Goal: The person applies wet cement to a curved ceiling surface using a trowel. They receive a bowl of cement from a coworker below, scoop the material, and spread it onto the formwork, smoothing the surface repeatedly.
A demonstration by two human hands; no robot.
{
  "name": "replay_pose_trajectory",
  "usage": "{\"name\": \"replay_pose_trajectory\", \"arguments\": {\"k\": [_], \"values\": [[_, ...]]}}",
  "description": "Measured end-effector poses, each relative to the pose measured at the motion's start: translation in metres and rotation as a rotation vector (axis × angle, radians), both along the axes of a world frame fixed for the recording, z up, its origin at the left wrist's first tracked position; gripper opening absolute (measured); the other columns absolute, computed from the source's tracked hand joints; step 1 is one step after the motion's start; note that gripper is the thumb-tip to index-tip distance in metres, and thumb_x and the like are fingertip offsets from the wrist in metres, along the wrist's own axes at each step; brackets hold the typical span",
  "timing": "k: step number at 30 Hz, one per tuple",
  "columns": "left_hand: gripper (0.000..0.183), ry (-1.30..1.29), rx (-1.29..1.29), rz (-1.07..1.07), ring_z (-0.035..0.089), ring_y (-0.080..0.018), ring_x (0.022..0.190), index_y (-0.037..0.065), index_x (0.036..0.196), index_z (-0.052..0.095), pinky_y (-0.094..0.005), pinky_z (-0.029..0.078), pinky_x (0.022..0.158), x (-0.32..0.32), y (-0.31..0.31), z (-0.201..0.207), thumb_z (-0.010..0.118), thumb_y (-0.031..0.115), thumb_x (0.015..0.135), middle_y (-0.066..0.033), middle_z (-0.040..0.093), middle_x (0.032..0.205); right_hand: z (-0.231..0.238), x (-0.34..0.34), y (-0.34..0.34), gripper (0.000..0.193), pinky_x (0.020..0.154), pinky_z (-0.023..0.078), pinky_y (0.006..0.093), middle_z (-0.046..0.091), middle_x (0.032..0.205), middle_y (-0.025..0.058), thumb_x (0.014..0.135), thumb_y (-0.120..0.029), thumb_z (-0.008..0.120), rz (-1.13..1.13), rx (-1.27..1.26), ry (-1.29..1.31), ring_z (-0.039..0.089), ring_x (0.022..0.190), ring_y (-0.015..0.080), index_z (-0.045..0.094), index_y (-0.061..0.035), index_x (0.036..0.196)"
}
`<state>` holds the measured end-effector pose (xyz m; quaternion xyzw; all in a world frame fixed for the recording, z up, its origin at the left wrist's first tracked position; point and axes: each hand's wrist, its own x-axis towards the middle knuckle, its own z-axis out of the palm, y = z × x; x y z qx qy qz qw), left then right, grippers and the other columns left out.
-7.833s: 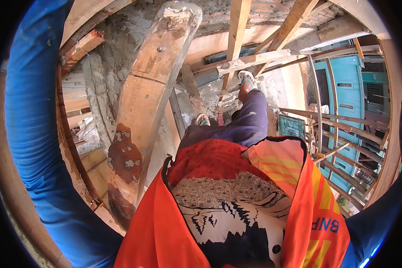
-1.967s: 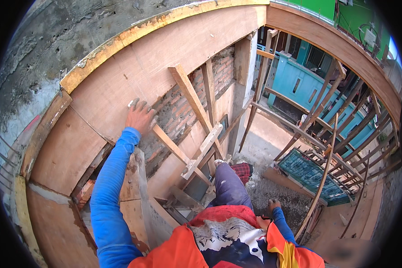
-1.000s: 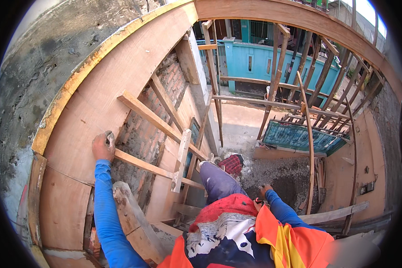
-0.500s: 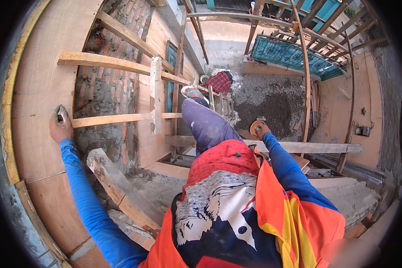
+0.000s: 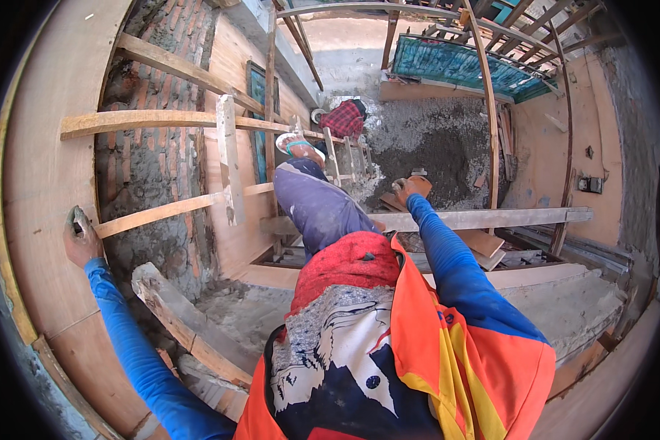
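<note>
A wooden ladder slopes down from the upper left, its pale rung crossing between two rails. My left hand, smeared grey at the fingertips, curls at the upper end of the nearer rail, against a plywood panel. Farther down, my sandalled foot rests on the ladder. My right hand reaches forward past a grey beam, closed on a flat brown board-like tool. That tool's exact kind is hard to make out, as my fingers cover part of it.
Below, a person in a red plaid top is bent beside the ladder's foot. A dark grey mortar heap spreads over the ground. Upright wooden poles and a teal panel stand beyond. Rough brickwork shows behind the ladder.
My view has shifted, so the ladder and foot appear farther left. My right hand has moved forward and left with the brown tool, which now shows a different side. My left hand stays at the rail.
</note>
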<state>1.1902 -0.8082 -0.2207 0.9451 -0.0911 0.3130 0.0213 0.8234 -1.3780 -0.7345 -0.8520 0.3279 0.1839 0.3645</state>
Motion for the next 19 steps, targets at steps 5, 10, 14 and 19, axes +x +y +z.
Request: {"name": "replay_pose_trajectory", "arguments": {"k": [5, 10, 14, 19], "values": [[0.033, -0.018, 0.013, -0.002, 0.066, -0.0259, 0.097, 0.006, 0.112, 0.07, -0.0358, 0.051, 0.085, -0.01, 0.013, 0.018, 0.06, 0.032, 0.093, -0.0135, 0.07, 0.107, 0.019, 0.018, 0.03, 0.042, 0.095, 0.047, 0.0448, 0.063, 0.118, 0.0198, 0.092, -0.041, 0.052, 0.101, 0.011, 0.12, 0.058, 0.112, 0.0377, 0.062, -0.0095, 0.118], [0.031, -0.07, -0.021, -0.04, 0.066, -0.0268, 0.096, 0.006, 0.111, 0.07, -0.0361, 0.051, 0.084, 0.008, -0.011, -0.008, 0.062, 0.03, 0.093, -0.0131, 0.07, 0.105, -0.031, -0.023, 0.001, 0.039, 0.096, 0.047, 0.0444, 0.064, 0.12, 0.0133, 0.092, -0.043, 0.052, 0.036, -0.065, 0.235, 0.059, 0.114, 0.0347, 0.063, -0.016, 0.118], [0.035, -0.051, -0.036, -0.004, 0.066, -0.0258, 0.1, 0.007, 0.114, 0.069, -0.0368, 0.051, 0.087, 0.003, -0.001, -0.006, 0.059, 0.035, 0.094, -0.0133, 0.069, 0.109, 0.004, -0.017, 0.007, 0.04, 0.097, 0.047, 0.044, 0.064, 0.121, 0.0127, 0.091, -0.043, 0.055, 0.076, -0.044, 0.245, 0.058, 0.115, 0.0356, 0.063, -0.0155, 0.119], [0.032, -0.007, -0.082, 0.031, 0.065, -0.0258, 0.101, 0.009, 0.114, 0.069, -0.0358, 0.051, 0.087, 0.005, 0.007, -0.001, 0.061, 0.032, 0.093, -0.014, 0.068, 0.111, 0.123, 0.02, 0.001, 0.056, 0.105, 0.04, 0.0408, 0.055, 0.134, 0.015, 0.089, -0.059, 0.047, 0.106, 0.018, 0.33, 0.054, 0.121, 0.0315, 0.059, -0.0208, 0.128]]}}
